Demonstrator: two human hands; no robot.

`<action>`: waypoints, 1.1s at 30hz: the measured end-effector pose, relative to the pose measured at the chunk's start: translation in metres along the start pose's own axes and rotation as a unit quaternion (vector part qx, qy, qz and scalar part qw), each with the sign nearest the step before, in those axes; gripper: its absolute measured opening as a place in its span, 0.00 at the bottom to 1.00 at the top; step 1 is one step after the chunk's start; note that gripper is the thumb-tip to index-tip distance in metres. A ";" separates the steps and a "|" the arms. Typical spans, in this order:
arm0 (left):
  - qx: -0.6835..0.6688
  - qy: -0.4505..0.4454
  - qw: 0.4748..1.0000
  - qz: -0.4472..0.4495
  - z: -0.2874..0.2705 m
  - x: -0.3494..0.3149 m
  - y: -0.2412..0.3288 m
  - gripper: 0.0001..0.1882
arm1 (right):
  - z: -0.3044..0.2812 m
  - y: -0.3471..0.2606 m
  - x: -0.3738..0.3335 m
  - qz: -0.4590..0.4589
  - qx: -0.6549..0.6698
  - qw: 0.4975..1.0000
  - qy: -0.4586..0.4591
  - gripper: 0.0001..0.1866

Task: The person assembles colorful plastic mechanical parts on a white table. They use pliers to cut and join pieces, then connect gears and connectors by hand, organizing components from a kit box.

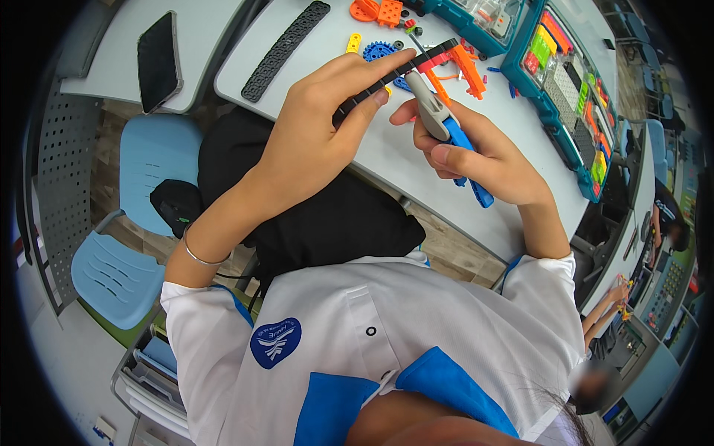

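My left hand pinches a long black perforated construction beam between thumb and fingers, holding it tilted above the near edge of the white table. Red and orange connector parts appear at the beam's far end; whether all are joined to it I cannot tell. Wrapped in my right hand is a pliers-like tool with a grey head and blue handles. Its grey jaws reach up to the beam's underside near the red part. The exact contact point is too small to make out.
A black track strip, a blue gear and a yellow piece lie on the table. At the right stands a teal case of sorted parts. A phone rests on another table, beyond light-blue chairs.
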State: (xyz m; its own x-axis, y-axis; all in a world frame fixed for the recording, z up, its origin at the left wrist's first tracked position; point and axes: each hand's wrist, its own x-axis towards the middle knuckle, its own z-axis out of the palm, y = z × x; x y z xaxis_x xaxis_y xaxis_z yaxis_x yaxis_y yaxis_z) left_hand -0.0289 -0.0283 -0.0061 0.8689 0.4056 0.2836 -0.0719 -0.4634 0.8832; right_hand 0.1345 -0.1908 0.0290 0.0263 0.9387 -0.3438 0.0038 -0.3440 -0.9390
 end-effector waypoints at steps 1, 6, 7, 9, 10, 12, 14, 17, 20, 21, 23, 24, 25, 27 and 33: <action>0.007 0.005 1.000 0.011 0.001 0.000 -0.001 0.22 | 0.000 0.000 0.000 0.009 0.007 1.000 0.001 0.26; 0.064 -0.012 0.998 0.026 -0.002 0.003 -0.004 0.20 | 0.004 0.000 0.001 0.048 0.066 0.997 0.009 0.20; 0.076 -0.013 0.997 0.024 -0.003 0.004 -0.004 0.20 | 0.004 0.000 0.001 0.055 0.077 0.996 0.006 0.19; 0.090 0.036 0.992 0.079 -0.002 0.007 -0.013 0.18 | 0.002 -0.001 0.001 0.070 0.097 0.993 0.000 0.17; 0.096 0.060 0.988 0.105 -0.003 0.008 -0.018 0.17 | 0.002 -0.004 -0.002 0.085 0.116 0.989 -0.012 0.17; 0.071 0.157 0.980 -0.100 -0.031 0.017 -0.015 0.15 | 0.000 -0.011 -0.010 0.113 0.154 0.981 -0.036 0.15; 0.046 0.182 0.980 -0.064 -0.040 0.016 -0.024 0.19 | -0.005 -0.008 -0.010 0.058 -0.057 0.992 0.096 0.15; 0.006 0.122 0.988 -0.091 -0.027 0.007 -0.029 0.21 | -0.029 0.002 -0.004 -0.022 -0.445 0.865 0.229 0.19; 0.074 0.108 0.985 -0.111 -0.018 0.007 -0.013 0.23 | -0.045 0.006 -0.012 0.040 -0.547 0.805 0.227 0.23; 0.069 0.108 0.985 -0.113 -0.018 0.007 -0.014 0.24 | -0.047 0.010 -0.015 0.035 -0.555 0.800 0.223 0.24; 0.052 0.092 0.992 -0.075 -0.016 0.008 -0.013 0.23 | -0.047 0.015 -0.016 0.019 -0.559 0.806 0.193 0.25; 0.043 0.084 0.994 -0.057 -0.015 0.008 -0.012 0.23 | -0.048 0.017 -0.017 0.011 -0.561 0.809 0.177 0.26; 0.042 0.078 0.994 -0.059 -0.014 0.008 -0.011 0.21 | -0.048 0.020 -0.017 0.016 -0.558 0.811 0.172 0.26; 0.038 0.064 0.995 -0.065 -0.013 0.007 -0.008 0.18 | -0.050 0.025 -0.016 0.025 -0.554 0.817 0.160 0.27; 0.042 0.038 0.995 -0.080 -0.013 0.004 -0.006 0.18 | -0.053 0.022 -0.017 0.057 -0.571 0.808 0.130 0.29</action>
State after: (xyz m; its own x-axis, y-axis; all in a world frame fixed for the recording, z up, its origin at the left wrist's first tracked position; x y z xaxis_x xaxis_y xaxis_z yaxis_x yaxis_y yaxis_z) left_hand -0.0314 -0.0134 -0.0048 0.8260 0.5367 0.1723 0.1084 -0.4512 0.8858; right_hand 0.1875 -0.2159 0.0148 0.3006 0.9139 -0.2728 0.9033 -0.3646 -0.2260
